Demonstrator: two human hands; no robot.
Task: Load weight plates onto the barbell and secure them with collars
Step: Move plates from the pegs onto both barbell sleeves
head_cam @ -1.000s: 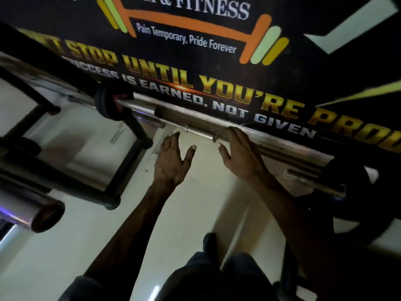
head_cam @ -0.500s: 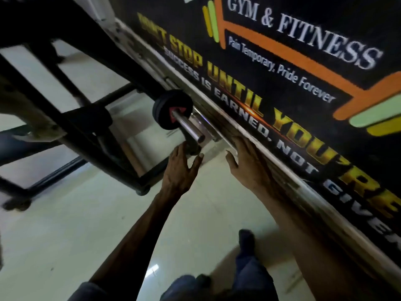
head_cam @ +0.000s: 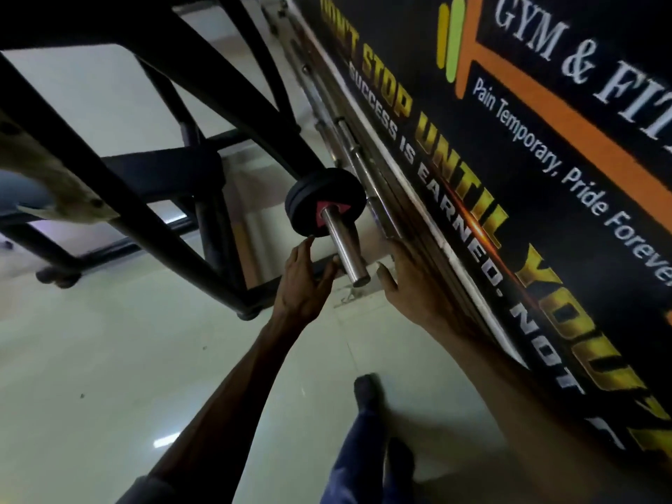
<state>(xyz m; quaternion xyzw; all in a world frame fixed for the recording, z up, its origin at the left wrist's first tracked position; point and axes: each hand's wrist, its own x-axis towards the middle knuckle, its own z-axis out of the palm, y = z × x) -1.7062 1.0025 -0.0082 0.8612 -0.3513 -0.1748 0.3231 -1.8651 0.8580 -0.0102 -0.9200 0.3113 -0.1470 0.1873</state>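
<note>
A chrome barbell sleeve point(head_cam: 344, 248) points toward me, its end near the middle of the view. A small black weight plate point(head_cam: 312, 192) sits on it, with a red piece point(head_cam: 323, 212) against the plate's face. My left hand point(head_cam: 303, 283) is open just left of the sleeve, fingers spread, thumb close under the bar. My right hand point(head_cam: 409, 285) is open to the right of the sleeve's end, held flat beside several long steel bars point(head_cam: 358, 165) that lie along the wall. Neither hand holds anything.
A black steel rack frame point(head_cam: 174, 191) with a padded bench fills the upper left. A dark gym banner point(head_cam: 545, 176) with lettering covers the wall on the right. Pale tiled floor point(head_cam: 109, 358) lies below, with my legs and foot point(head_cam: 365, 394) at the bottom.
The view has swung left and closer, so the sleeve end and plate now sit between my hands. My left hand has come up beside the sleeve. My right hand has slid along the wall bars.
</note>
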